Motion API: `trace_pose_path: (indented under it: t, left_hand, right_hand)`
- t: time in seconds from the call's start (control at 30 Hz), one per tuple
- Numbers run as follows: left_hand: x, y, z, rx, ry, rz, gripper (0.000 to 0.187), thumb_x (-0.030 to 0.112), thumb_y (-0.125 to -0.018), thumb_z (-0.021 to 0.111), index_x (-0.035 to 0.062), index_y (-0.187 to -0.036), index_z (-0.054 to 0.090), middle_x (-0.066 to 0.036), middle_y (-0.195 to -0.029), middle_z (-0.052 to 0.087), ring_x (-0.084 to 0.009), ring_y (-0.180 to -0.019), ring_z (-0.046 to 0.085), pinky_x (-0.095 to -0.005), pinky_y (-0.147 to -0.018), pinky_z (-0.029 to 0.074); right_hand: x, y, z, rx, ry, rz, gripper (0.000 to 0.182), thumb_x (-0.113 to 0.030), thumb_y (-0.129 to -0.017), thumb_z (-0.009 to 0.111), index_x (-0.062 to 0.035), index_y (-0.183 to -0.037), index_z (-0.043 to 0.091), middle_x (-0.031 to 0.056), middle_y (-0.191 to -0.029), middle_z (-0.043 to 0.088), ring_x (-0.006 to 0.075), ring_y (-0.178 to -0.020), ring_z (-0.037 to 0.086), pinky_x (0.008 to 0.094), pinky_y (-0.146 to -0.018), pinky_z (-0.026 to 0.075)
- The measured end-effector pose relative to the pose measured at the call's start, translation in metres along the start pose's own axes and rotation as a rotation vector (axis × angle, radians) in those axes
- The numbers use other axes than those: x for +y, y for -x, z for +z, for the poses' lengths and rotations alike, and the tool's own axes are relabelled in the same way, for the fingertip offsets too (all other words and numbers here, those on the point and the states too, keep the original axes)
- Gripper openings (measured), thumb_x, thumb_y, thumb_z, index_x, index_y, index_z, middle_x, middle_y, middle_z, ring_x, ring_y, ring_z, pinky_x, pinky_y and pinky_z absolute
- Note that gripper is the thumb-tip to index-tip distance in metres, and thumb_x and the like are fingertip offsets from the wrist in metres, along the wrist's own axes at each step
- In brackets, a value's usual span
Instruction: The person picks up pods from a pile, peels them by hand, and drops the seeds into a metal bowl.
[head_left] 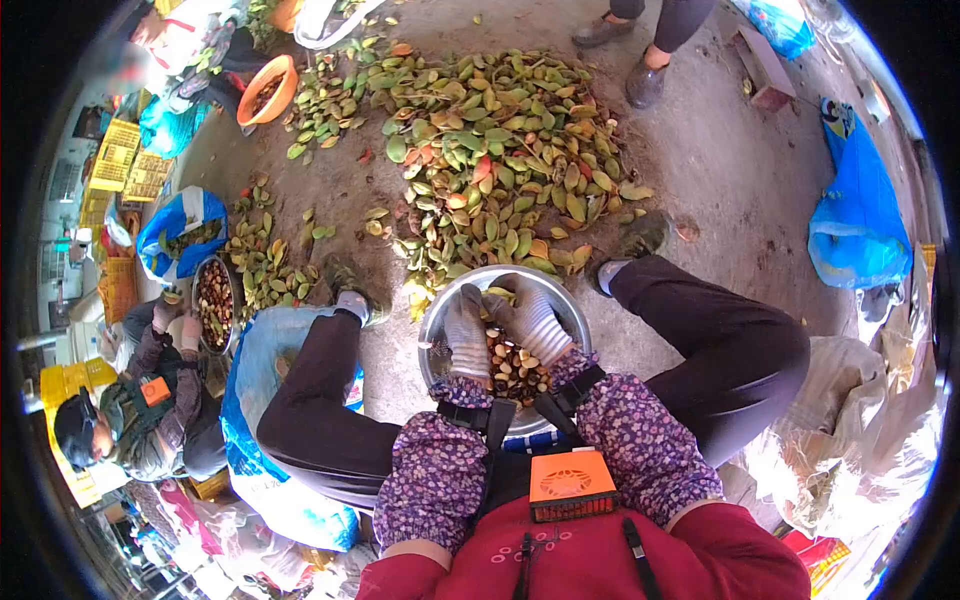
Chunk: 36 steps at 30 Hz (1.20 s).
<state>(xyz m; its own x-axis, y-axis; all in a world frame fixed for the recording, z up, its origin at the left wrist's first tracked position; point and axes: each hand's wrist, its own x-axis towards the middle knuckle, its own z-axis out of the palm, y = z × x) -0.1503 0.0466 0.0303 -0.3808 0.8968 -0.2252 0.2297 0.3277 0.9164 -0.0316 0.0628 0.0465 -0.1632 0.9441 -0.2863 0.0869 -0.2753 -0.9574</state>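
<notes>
Nuts [512, 368] in metal bowl [570, 306]; left hand [466, 330] and right hand [530, 318] gloved, fingers curled over green husk [499, 296], grip unclear.

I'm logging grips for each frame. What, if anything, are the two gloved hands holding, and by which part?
Both the left hand and right hand pinch one small greenish husk over the metal bowl; which part cannot be told.
</notes>
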Motion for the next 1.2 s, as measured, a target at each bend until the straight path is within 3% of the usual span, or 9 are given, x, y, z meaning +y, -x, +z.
trace_pose_path:
  t: [0.03,0.13,0.27,0.43,0.53,0.77,0.83,0.97,1.2]
  left_hand:
    - [-0.009,0.0,0.004,-0.009,-0.01,0.0,0.048,0.04,-0.094,0.045,-0.005,-0.089,0.061,-0.01,-0.076,0.063,-0.018,-0.067,0.055,-0.034,-0.059,0.044]
    - [-0.018,0.002,0.018,-0.033,0.908,-0.299,0.038,0.033,-0.095,0.044,-0.0029,-0.102,0.054,-0.012,-0.099,0.062,-0.0164,-0.079,0.059,-0.0273,-0.07,0.049]
    - [-0.009,0.0,0.01,-0.009,0.543,-0.055,0.042,0.031,-0.097,0.037,-0.0081,-0.113,0.043,-0.02,-0.108,0.059,-0.0244,-0.094,0.059,-0.0306,-0.084,0.049]
    - [0.008,-0.002,0.011,-0.038,0.547,-0.052,0.041,0.032,-0.097,0.038,-0.0045,-0.113,0.048,-0.018,-0.106,0.06,-0.0243,-0.098,0.057,-0.0326,-0.089,0.045]
    - [0.032,0.005,0.012,-0.092,0.089,0.195,0.033,0.022,-0.097,0.033,-0.0041,-0.108,0.051,-0.018,-0.101,0.062,-0.0239,-0.096,0.058,-0.032,-0.085,0.046]
    - [0.027,0.012,0.026,-0.068,0.11,0.417,0.029,0.013,-0.094,0.035,-0.0026,-0.103,0.057,-0.009,-0.09,0.065,-0.013,-0.07,0.057,-0.0267,-0.068,0.046]
    - [0.038,0.019,0.024,-0.136,0.172,0.288,0.027,0.01,-0.092,0.037,-0.0023,-0.105,0.057,-0.011,-0.092,0.064,-0.0147,-0.071,0.058,-0.0269,-0.069,0.046]
    - [0.048,0.014,0.028,-0.109,0.118,0.411,0.022,0.003,-0.089,0.042,-0.0031,-0.105,0.055,-0.013,-0.097,0.063,-0.0177,-0.084,0.06,-0.0264,-0.074,0.047]
    - [0.026,-0.002,0.016,-0.224,0.43,0.037,0.026,0.017,-0.094,0.042,-0.0031,-0.109,0.05,-0.015,-0.099,0.064,-0.0183,-0.084,0.06,-0.027,-0.074,0.047]
  right_hand:
    - [0.006,-0.002,0.003,0.008,-0.009,0.005,0.039,-0.023,-0.082,0.066,0.0043,-0.107,0.054,0.0155,-0.094,0.063,0.0216,-0.088,0.06,0.0319,-0.077,0.047]
    - [0.008,-0.002,0.007,-0.04,0.056,-0.064,0.036,-0.018,-0.082,0.065,0.0033,-0.109,0.053,0.0173,-0.098,0.062,0.0246,-0.091,0.06,0.0325,-0.081,0.047]
    - [0.008,-0.004,0.006,-0.211,0.244,-0.084,0.039,-0.019,-0.077,0.065,-0.0059,-0.112,0.054,0.0231,-0.099,0.061,0.0388,-0.095,0.058,0.0395,-0.081,0.047]
    - [-0.007,0.003,0.003,-0.151,0.36,-0.064,0.034,-0.021,-0.082,0.056,-0.0087,-0.114,0.055,0.0234,-0.101,0.06,0.04,-0.096,0.056,0.0417,-0.08,0.047]
    - [0.016,0.003,0.006,-0.122,0.353,0.033,0.034,-0.021,-0.087,0.051,-0.0033,-0.115,0.054,0.0253,-0.101,0.06,0.0401,-0.097,0.056,0.041,-0.082,0.046]
    - [0.032,0.005,0.02,0.008,-0.273,0.176,0.03,0.0,-0.088,0.048,0.0043,-0.117,0.049,0.0135,-0.111,0.057,0.0208,-0.098,0.055,0.03,-0.083,0.046]
    - [0.026,0.006,0.016,0.048,-0.663,0.251,0.029,-0.002,-0.088,0.05,0.004,-0.117,0.049,0.0111,-0.11,0.057,0.0161,-0.095,0.055,0.0289,-0.081,0.046]
    - [0.039,0.001,0.015,0.046,-0.352,0.063,0.026,-0.008,-0.09,0.05,0.0047,-0.112,0.053,0.0146,-0.102,0.062,0.0182,-0.09,0.057,0.0297,-0.081,0.046]
    - [0.025,0.007,0.004,-0.006,0.03,-0.129,0.025,-0.009,-0.087,0.051,0.005,-0.107,0.054,0.0243,-0.099,0.061,0.0342,-0.093,0.059,0.0346,-0.08,0.046]
